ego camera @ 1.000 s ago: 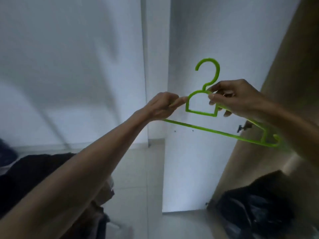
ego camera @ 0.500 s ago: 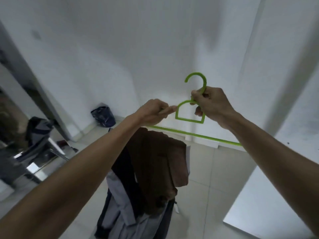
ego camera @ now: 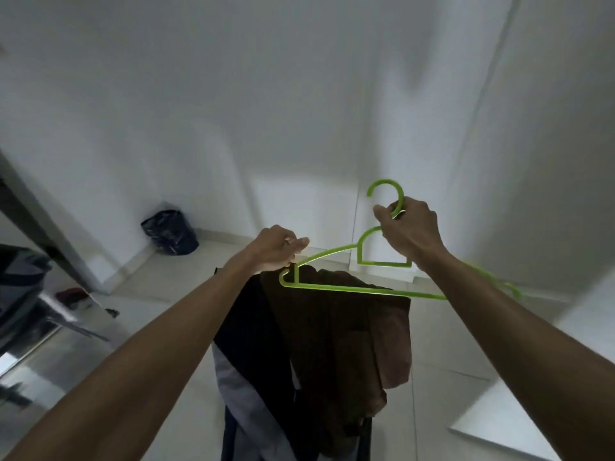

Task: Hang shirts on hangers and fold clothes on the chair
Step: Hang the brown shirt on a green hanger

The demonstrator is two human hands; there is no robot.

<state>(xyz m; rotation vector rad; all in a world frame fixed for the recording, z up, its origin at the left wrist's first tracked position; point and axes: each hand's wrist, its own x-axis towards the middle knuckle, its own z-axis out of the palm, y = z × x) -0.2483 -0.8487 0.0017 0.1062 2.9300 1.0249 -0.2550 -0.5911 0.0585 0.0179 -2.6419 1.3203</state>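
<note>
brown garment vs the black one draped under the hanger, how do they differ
The brown garment is brown and lies on top, on the right; the black garment is black, on the left, partly under it. The brown garment's top edge sits right behind the green hanger; the black garment starts below the left hand. Both hang draped, neither on the hanger.

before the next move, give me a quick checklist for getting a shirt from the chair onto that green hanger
1. Hanger held at both ends: ok; the left hand pinches its left tip, the right hand grips below the hook.
2. Hanger bare: ok.
3. Clothes within reach: ok; the brown garment hangs right beneath the hanger.
4. A hand free to lift a shirt: not ok.
5. Brown garment is a shirt: cannot tell.
6. Rail to hang it on: cannot tell.
</note>
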